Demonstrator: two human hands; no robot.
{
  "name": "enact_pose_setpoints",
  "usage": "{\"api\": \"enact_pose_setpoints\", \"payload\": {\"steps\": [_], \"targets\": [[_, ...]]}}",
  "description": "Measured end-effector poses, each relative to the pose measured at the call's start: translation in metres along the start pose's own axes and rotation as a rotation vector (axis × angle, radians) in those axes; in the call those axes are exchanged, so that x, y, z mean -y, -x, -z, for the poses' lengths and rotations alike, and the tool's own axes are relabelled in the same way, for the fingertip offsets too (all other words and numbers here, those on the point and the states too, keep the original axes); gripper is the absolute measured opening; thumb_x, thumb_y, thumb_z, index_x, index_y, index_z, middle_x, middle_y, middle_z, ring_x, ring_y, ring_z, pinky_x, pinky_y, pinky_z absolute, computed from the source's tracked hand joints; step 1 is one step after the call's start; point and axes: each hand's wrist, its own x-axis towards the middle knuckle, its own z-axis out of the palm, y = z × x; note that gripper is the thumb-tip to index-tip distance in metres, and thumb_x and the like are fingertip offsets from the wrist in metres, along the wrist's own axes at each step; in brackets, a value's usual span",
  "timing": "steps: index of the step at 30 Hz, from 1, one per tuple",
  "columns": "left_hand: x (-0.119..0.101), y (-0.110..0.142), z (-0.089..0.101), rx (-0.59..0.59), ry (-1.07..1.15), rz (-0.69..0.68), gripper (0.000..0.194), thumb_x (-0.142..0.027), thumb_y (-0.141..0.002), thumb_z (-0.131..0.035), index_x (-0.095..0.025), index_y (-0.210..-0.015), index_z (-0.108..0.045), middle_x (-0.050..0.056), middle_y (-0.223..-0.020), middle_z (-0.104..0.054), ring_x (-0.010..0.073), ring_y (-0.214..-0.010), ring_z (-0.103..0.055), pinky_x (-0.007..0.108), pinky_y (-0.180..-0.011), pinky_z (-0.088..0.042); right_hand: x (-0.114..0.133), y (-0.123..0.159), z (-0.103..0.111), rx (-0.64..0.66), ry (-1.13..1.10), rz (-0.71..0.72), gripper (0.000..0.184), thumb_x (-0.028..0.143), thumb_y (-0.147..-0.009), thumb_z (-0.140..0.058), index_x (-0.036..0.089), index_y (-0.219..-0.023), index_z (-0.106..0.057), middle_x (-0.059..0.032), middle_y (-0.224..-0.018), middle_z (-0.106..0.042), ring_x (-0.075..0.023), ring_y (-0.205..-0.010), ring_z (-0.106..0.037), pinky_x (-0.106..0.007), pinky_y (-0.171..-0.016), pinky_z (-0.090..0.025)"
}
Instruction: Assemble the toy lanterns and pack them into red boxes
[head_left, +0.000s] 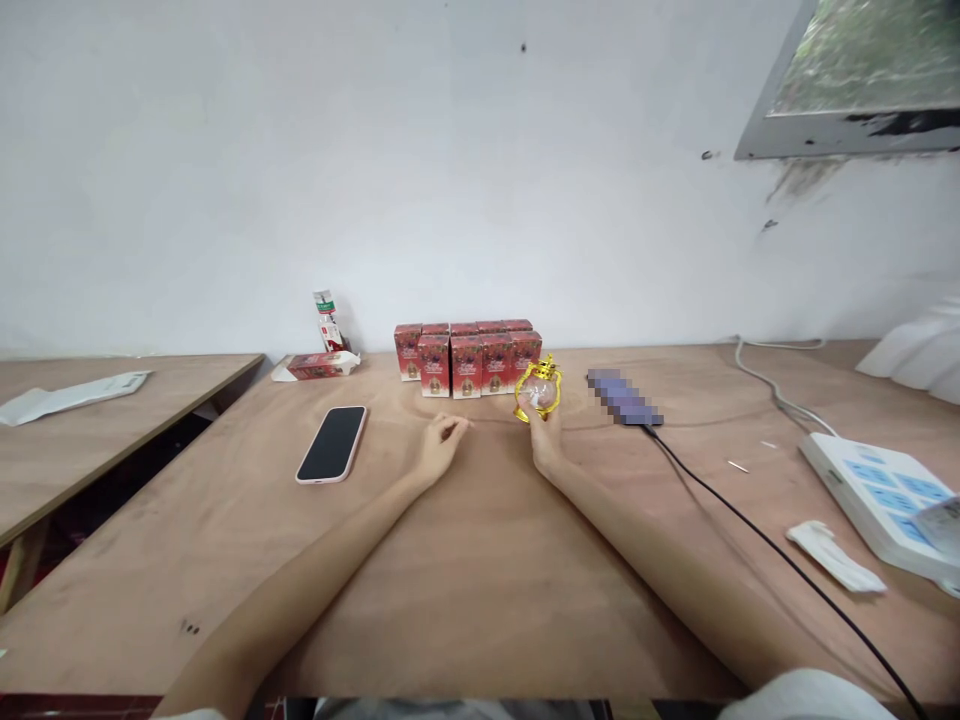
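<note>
My right hand is closed around a small gold lantern ornament with a clear round body, held upright in front of the boxes. Its fingers are mostly hidden behind the lantern. To the left, my left hand rests on the table with its fingers curled inward and nothing visible in them. Beyond both hands, several small red printed boxes stand in two rows near the wall, and their fronts show a lantern picture.
Left of my hands lies a phone with a pink edge. Behind it are a red box on its side and a bottle. At right are a blurred-out phone on a black cable, a white power strip and a crumpled white piece.
</note>
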Motion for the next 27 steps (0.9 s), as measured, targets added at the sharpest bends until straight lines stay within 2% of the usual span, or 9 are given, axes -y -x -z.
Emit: {"api": "enact_pose_setpoints", "payload": {"steps": [2, 4, 8, 11, 14, 19, 24, 27], "targets": [[0.003, -0.010, -0.022, 0.002, 0.099, 0.060, 0.032, -0.042, -0.084, -0.052, -0.014, -0.079, -0.068, -0.001, -0.059, -0.053, 0.0102, -0.051, -0.051, 0.022, -0.052, -0.044, 0.001, 0.000, 0.000, -0.003, -0.007, 0.016, 0.054, 0.047, -0.062, -0.068, 0.018, -0.107, -0.057, -0.0061, -0.106, -0.065, -0.0206, -0.099, -0.058, -0.037, -0.091, -0.044], [0.004, -0.020, -0.044, -0.012, 0.177, 0.112, 0.036, -0.043, -0.087, -0.048, -0.012, -0.083, -0.066, -0.001, -0.060, -0.053, 0.0082, -0.048, -0.051, 0.021, -0.049, -0.044, 0.002, 0.000, 0.000, 0.012, -0.002, 0.031, 0.053, 0.048, -0.064, -0.067, 0.018, -0.106, -0.057, -0.0063, -0.107, -0.065, -0.0206, -0.099, -0.058, -0.037, -0.091, -0.044], [0.004, -0.039, -0.078, -0.020, 0.224, 0.208, 0.029, -0.035, -0.090, -0.047, -0.012, -0.084, -0.063, 0.002, -0.066, -0.059, 0.0057, -0.044, -0.053, 0.019, -0.048, -0.045, 0.007, 0.003, 0.001, 0.009, 0.026, 0.036, 0.050, 0.048, -0.064, -0.067, 0.019, -0.103, -0.057, -0.0050, -0.105, -0.064, -0.0193, -0.095, -0.059, -0.036, -0.088, -0.045], [0.003, -0.046, -0.092, 0.011, 0.178, 0.271, 0.027, -0.030, -0.091, -0.044, -0.012, -0.081, -0.062, 0.000, -0.056, -0.058, 0.0072, -0.040, -0.053, 0.018, -0.045, -0.045, 0.009, 0.006, 0.001, 0.038, 0.056, 0.031, 0.046, 0.048, -0.066, -0.065, 0.020, -0.100, -0.055, -0.0040, -0.099, -0.065, -0.0180, -0.089, -0.060, -0.034, -0.083, -0.048], [0.003, -0.044, -0.094, 0.061, 0.100, 0.306, 0.027, -0.030, -0.089, -0.049, -0.013, -0.072, -0.062, -0.003, -0.041, -0.052, 0.0100, -0.035, -0.052, 0.020, -0.042, -0.043, 0.009, 0.009, 0.002, 0.065, 0.090, 0.028, 0.042, 0.049, -0.066, -0.065, 0.021, -0.096, -0.054, -0.0031, -0.091, -0.065, -0.0178, -0.086, -0.060, -0.033, -0.079, -0.050], [0.003, -0.031, -0.076, 0.116, -0.020, 0.285, 0.028, -0.022, -0.082, -0.057, -0.015, -0.055, -0.057, -0.005, -0.031, -0.044, 0.0101, -0.030, -0.047, 0.019, -0.039, -0.037, 0.005, 0.006, 0.004, 0.094, 0.058, 0.000, 0.044, 0.049, -0.066, -0.067, 0.021, -0.096, -0.051, -0.0032, -0.095, -0.064, -0.0179, -0.090, -0.061, -0.033, -0.083, -0.049], [-0.002, -0.020, -0.062, 0.200, 0.000, 0.241, 0.013, -0.012, -0.075, -0.060, -0.014, -0.062, -0.060, -0.007, -0.035, -0.047, 0.0071, -0.029, -0.043, 0.017, -0.038, -0.034, -0.001, 0.000, 0.005, 0.014, -0.037, -0.105, 0.058, 0.052, -0.061, -0.070, 0.023, -0.104, -0.044, -0.0002, -0.092, -0.063, -0.0164, -0.081, -0.063, -0.031, -0.072, -0.052], [-0.005, -0.017, -0.061, 0.260, 0.068, 0.215, 0.008, -0.017, -0.076, -0.062, -0.013, -0.068, -0.063, -0.007, -0.039, -0.050, 0.0058, -0.032, -0.044, 0.016, -0.040, -0.037, -0.004, -0.002, 0.006, 0.007, -0.104, -0.185, 0.057, 0.055, -0.061, -0.069, 0.025, -0.100, -0.041, 0.0017, -0.089, -0.062, -0.0158, -0.077, -0.063, -0.029, -0.064, -0.052]]}}
